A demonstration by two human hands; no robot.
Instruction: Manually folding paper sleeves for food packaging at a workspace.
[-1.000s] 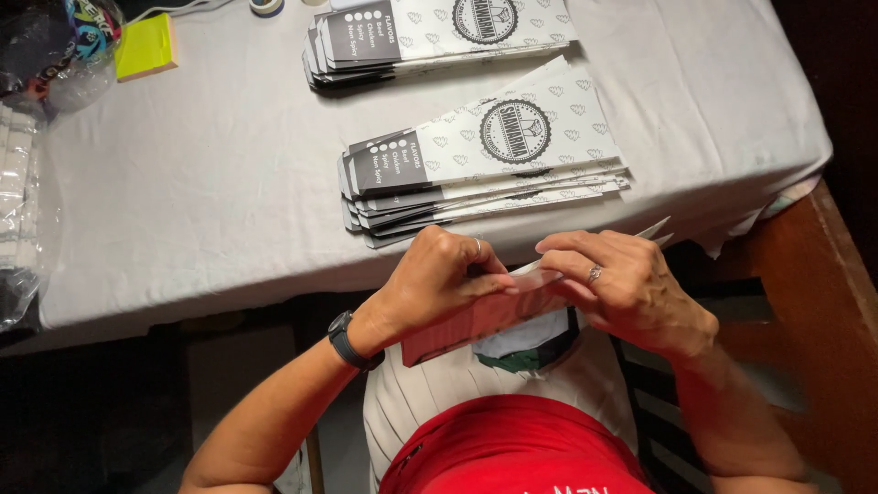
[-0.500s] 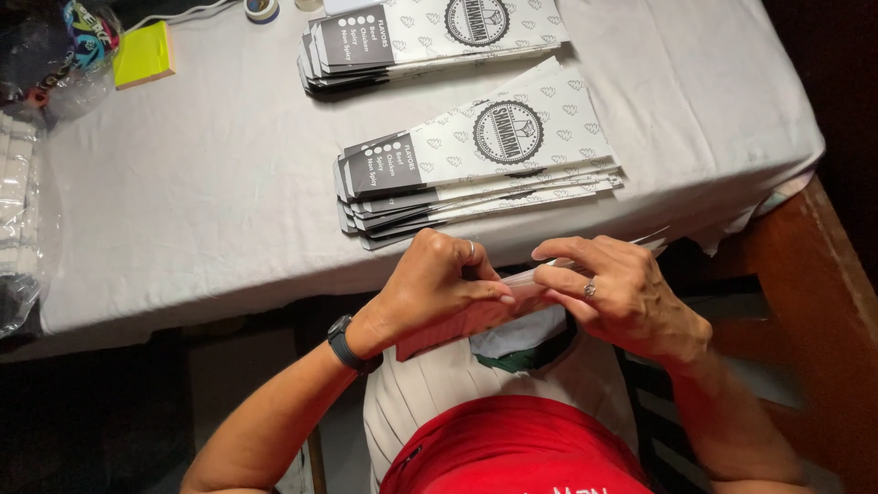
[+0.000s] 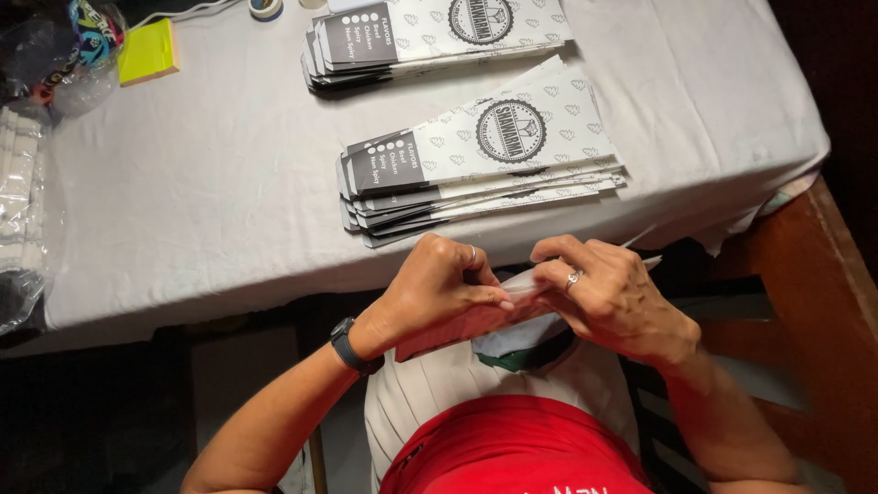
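My left hand [image 3: 437, 295] and my right hand [image 3: 613, 295] both grip one long flat paper sleeve [image 3: 521, 285], held edge-on just below the table's near edge, over my lap. The fingers of both hands are curled round the sleeve and pinch it near its middle. Its far end pokes out to the right past my right hand. A black watch sits on my left wrist and a ring on my right hand. Directly beyond my hands lies a fanned stack of printed white-and-black sleeves [image 3: 476, 165] on the table.
A second stack of the same sleeves [image 3: 430, 41] lies at the far edge of the grey-covered table [image 3: 201, 192]. A yellow sticky-note pad [image 3: 148, 50] and clear plastic bags [image 3: 37, 64] sit at the left. A wooden chair [image 3: 823, 302] stands at the right.
Both hands have stayed on the sleeve and worked it slightly between the fingers. The view has shifted a little; the stacks have not moved.
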